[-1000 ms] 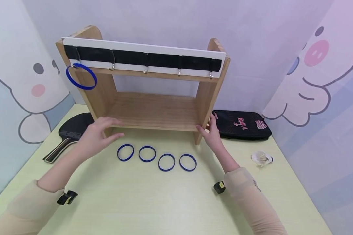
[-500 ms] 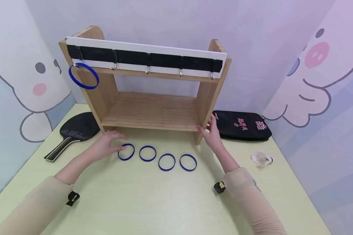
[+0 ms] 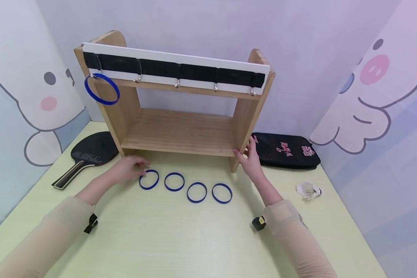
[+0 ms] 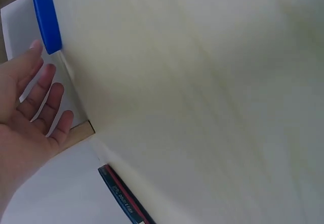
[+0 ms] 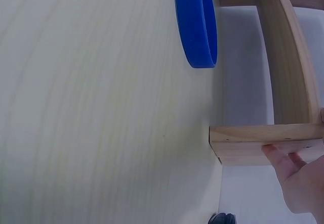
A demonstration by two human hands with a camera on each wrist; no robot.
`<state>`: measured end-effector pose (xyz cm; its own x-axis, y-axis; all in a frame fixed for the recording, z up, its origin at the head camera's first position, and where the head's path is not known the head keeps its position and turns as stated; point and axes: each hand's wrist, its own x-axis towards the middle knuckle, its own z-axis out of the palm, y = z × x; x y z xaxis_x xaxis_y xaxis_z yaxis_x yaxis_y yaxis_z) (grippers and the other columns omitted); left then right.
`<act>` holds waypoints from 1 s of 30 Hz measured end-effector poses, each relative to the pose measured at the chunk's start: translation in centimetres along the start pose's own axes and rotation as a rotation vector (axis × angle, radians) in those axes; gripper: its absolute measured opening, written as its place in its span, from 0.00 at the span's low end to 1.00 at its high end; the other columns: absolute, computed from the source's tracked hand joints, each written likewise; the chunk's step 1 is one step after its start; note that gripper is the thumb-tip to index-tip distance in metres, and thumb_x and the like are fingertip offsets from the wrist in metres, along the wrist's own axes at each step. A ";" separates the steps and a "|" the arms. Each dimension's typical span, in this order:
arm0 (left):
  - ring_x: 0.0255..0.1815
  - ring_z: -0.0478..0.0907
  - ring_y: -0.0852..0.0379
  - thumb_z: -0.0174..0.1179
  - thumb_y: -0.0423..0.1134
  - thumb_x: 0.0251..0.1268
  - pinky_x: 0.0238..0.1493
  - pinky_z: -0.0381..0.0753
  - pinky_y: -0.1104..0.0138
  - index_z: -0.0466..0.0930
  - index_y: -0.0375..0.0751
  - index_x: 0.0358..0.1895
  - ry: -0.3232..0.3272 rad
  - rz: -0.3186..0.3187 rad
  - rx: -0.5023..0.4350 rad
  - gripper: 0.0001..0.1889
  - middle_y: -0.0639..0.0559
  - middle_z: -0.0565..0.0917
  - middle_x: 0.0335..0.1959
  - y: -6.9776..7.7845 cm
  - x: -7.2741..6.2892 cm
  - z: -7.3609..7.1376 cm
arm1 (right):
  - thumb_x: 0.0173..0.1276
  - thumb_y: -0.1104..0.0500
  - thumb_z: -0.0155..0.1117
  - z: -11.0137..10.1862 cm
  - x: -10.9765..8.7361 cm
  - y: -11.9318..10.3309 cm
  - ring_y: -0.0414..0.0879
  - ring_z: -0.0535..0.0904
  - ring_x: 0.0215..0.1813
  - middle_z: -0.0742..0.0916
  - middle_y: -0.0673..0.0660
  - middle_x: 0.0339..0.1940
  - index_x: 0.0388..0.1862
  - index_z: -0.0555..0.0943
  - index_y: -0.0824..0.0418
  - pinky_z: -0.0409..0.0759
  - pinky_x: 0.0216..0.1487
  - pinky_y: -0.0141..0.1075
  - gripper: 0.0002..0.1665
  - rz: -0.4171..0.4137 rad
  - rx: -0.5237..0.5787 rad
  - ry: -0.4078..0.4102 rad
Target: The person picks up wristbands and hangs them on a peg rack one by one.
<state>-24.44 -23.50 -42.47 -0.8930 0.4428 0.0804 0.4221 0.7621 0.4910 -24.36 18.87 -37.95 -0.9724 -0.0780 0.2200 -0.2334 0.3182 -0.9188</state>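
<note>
A: How are the left hand's (image 3: pixel 129 169) fingers?
B: Loosely parted, just beside the leftmost blue ring (image 3: pixel 148 189) on the table (image 3: pixel 194 239); whether they touch it, I can't tell.
A: And the right hand (image 3: pixel 251 162)?
B: Gripping the wooden shelf (image 3: pixel 180 133) at its right side panel, between thumb and fingers.
A: Any other rings?
B: 3 more blue rings (image 3: pixel 196 202) lie rightward; 1 hooked blue ring (image 3: pixel 107 103) hangs at the shelf's upper left.

Bright over the tabletop (image 3: pixel 180 235) in the head view, softly shadowed under the wooden shelf (image 3: pixel 180 133); dimmer, hazier in both wrist views.
</note>
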 end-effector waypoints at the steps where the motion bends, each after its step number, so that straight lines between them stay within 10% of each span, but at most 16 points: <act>1: 0.36 0.78 0.54 0.67 0.33 0.55 0.39 0.79 0.59 0.83 0.36 0.44 -0.011 -0.010 -0.010 0.13 0.49 0.84 0.35 -0.1 0.1 0.0 | 0.68 0.64 0.58 0.0 0.0 0.0 0.66 0.69 0.63 0.64 0.71 0.69 0.74 0.46 0.57 0.72 0.57 0.58 0.42 0.002 0.000 -0.001; 11: 0.24 0.70 0.60 0.65 0.34 0.57 0.29 0.71 0.68 0.82 0.39 0.34 -0.084 -0.039 -0.015 0.03 0.56 0.78 0.22 -0.1 0.9 0.5 | 0.68 0.64 0.58 0.0 0.1 0.1 0.66 0.70 0.62 0.65 0.71 0.69 0.74 0.47 0.56 0.73 0.56 0.58 0.42 0.001 -0.001 0.002; 30: 0.26 0.74 0.61 0.65 0.32 0.56 0.30 0.75 0.69 0.85 0.40 0.33 -0.058 0.032 -0.049 0.02 0.55 0.84 0.28 2.1 1.5 -0.1 | 0.68 0.59 0.60 0.0 1.4 3.7 0.61 0.72 0.61 0.68 0.66 0.68 0.73 0.48 0.44 0.76 0.54 0.56 0.42 -0.038 -0.014 0.032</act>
<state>-24.90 -21.28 -41.21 -0.8681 0.4941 0.0465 0.4404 0.7238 0.5311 -26.60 19.96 -41.08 -0.9624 -0.0596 0.2651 -0.2697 0.3287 -0.9051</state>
